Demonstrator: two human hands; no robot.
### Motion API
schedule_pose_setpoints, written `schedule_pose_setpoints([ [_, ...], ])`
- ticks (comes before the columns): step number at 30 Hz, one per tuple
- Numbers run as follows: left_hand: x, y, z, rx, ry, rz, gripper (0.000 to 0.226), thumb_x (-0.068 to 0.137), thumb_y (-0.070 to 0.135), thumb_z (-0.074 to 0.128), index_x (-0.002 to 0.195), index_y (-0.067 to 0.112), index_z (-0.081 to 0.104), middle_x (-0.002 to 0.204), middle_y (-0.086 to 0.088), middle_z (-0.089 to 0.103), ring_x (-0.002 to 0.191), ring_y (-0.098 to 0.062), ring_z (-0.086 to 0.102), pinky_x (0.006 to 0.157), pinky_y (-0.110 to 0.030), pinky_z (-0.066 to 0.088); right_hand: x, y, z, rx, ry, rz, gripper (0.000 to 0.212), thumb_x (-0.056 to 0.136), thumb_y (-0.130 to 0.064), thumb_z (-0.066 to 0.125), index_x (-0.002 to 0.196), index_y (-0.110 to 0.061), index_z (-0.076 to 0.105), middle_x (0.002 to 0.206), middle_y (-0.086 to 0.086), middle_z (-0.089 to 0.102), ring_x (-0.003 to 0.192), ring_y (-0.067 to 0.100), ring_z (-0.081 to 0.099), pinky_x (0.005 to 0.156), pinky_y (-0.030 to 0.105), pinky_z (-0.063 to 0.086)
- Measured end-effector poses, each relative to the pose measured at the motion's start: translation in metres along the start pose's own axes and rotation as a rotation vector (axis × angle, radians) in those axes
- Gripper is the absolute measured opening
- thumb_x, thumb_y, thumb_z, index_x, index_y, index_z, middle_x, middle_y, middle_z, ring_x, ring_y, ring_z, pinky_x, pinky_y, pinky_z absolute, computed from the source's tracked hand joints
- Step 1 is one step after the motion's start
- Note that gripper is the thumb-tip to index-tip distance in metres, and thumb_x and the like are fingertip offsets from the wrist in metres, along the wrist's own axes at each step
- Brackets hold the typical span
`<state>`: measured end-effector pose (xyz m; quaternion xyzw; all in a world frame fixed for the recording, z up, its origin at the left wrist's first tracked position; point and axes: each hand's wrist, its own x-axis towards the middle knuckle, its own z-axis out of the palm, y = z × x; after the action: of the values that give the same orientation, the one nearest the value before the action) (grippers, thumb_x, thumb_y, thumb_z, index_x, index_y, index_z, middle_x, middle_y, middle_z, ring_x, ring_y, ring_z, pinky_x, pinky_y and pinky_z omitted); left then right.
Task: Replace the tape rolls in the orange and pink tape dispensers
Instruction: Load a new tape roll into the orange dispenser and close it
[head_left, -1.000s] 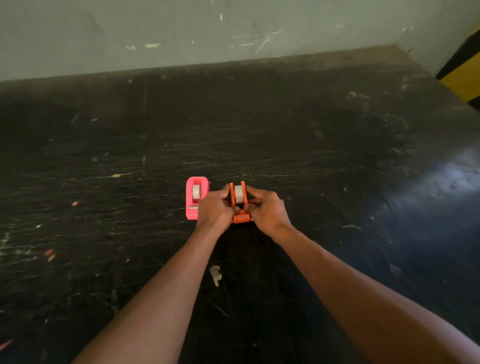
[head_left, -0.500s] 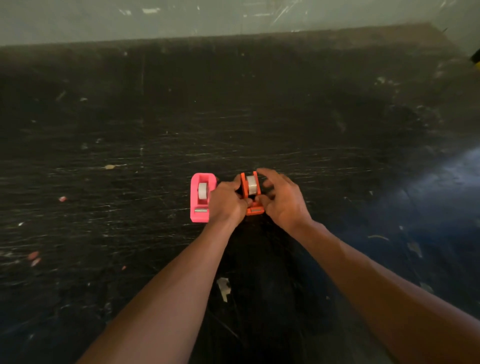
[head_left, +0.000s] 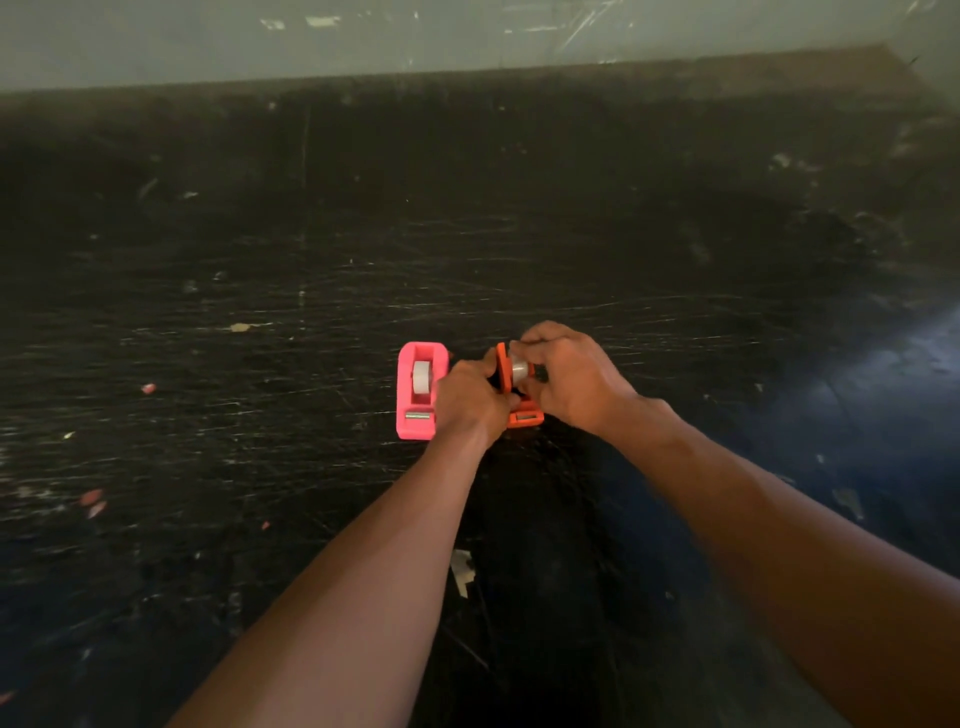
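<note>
while left hand (head_left: 470, 402) clamps orange dispenser (head_left: 523, 417), right hand (head_left: 569, 376) pinches its roll (head_left: 518, 370), apparently mid-swap; pink dispenser (head_left: 422, 389) untouched, roll seated, looks pending.

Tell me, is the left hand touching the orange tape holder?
Touching. The head view shows the left hand wrapped against the orange dispenser's side, no gap.

Across the top of the frame I see a pale grey-green wall (head_left: 467, 36), scuffed with white marks. Below it my dark, scratched tabletop (head_left: 260, 270) fills the view, flecked with scraps, with bluish light glare at the right edge.
</note>
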<state>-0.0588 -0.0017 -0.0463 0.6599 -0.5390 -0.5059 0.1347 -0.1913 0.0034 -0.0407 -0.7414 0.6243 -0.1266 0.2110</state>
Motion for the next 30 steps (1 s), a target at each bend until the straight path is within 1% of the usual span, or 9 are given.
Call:
schedule_pose_setpoints([
  [2,0.001,-0.001,0.0,-0.006,-0.006,0.011,0.048,0.09,0.007,0.068,0.134,0.023,0.061,0.113,-0.007,0.075,0.106,-0.024,0.071,0.096,-0.046,0.057,0.004,0.0,-0.006,-0.065,-0.038,-0.009,0.031,0.089,-0.016,0.066,0.12,-0.013,0.071,0.122,0.006,0.064,0.114,0.022,0.059,0.1,0.029,0.045],
  [5,0.005,-0.004,0.001,0.035,0.008,0.02,0.047,0.088,0.009,0.071,0.132,0.022,0.063,0.116,-0.006,0.074,0.11,-0.022,0.069,0.1,-0.044,0.055,0.01,0.001,-0.012,-0.088,-0.085,0.008,0.025,0.09,-0.018,0.067,0.114,-0.019,0.073,0.114,0.003,0.067,0.106,0.021,0.063,0.096,0.036,0.05],
  [9,0.005,-0.003,0.002,0.072,0.014,0.034,0.055,0.09,0.01,0.07,0.141,0.025,0.056,0.12,-0.004,0.073,0.11,-0.022,0.069,0.098,-0.043,0.056,0.013,-0.002,-0.015,-0.107,-0.08,0.0,0.024,0.096,-0.018,0.057,0.113,-0.017,0.074,0.111,0.006,0.069,0.104,0.022,0.064,0.095,0.039,0.05],
  [11,0.005,-0.003,0.001,0.09,0.02,0.049,0.054,0.091,0.011,0.069,0.142,0.024,0.056,0.12,-0.005,0.073,0.109,-0.021,0.069,0.099,-0.035,0.055,0.013,-0.003,-0.013,-0.107,-0.065,0.011,0.026,0.099,-0.018,0.052,0.112,-0.016,0.074,0.111,0.006,0.069,0.105,0.023,0.064,0.094,0.039,0.051],
  [14,0.005,-0.003,0.0,0.117,0.013,0.036,0.049,0.092,0.012,0.068,0.139,0.024,0.059,0.122,-0.004,0.073,0.114,-0.02,0.068,0.094,-0.02,0.04,0.006,-0.002,-0.004,-0.039,0.02,0.024,0.024,0.097,-0.014,0.053,0.107,-0.016,0.075,0.107,0.006,0.069,0.099,0.022,0.064,0.09,0.039,0.053],
  [17,0.006,-0.001,0.001,0.103,0.01,0.011,0.048,0.092,0.011,0.068,0.137,0.023,0.06,0.118,-0.006,0.074,0.107,-0.022,0.07,0.098,-0.032,0.053,-0.006,0.002,0.006,0.032,0.143,-0.028,0.022,0.091,-0.006,0.057,0.097,-0.012,0.077,0.094,0.007,0.07,0.085,0.023,0.066,0.079,0.041,0.056],
  [20,0.007,-0.001,0.002,0.123,0.015,0.02,0.051,0.092,0.012,0.068,0.14,0.025,0.057,0.119,-0.004,0.074,0.108,-0.019,0.069,0.089,-0.026,0.049,-0.019,-0.001,0.01,0.014,0.194,-0.055,0.018,0.088,-0.005,0.058,0.088,-0.009,0.075,0.092,0.006,0.069,0.082,0.023,0.065,0.075,0.042,0.056],
  [26,0.004,0.0,0.001,0.09,0.013,0.025,0.058,0.09,0.013,0.07,0.144,0.024,0.052,0.132,-0.006,0.067,0.12,-0.025,0.064,0.106,-0.04,0.05,-0.055,-0.007,0.021,-0.01,0.277,-0.068,0.021,0.089,-0.01,0.061,0.103,-0.016,0.076,0.109,0.001,0.07,0.095,0.019,0.066,0.083,0.037,0.057],
  [30,0.005,0.002,0.003,0.096,0.007,0.004,0.059,0.087,0.02,0.075,0.142,0.025,0.055,0.131,-0.006,0.067,0.116,-0.025,0.066,0.101,-0.043,0.054,-0.075,-0.011,0.033,0.027,0.354,-0.013,0.018,0.088,-0.009,0.066,0.101,-0.014,0.076,0.102,0.003,0.069,0.088,0.018,0.065,0.075,0.037,0.059],
])
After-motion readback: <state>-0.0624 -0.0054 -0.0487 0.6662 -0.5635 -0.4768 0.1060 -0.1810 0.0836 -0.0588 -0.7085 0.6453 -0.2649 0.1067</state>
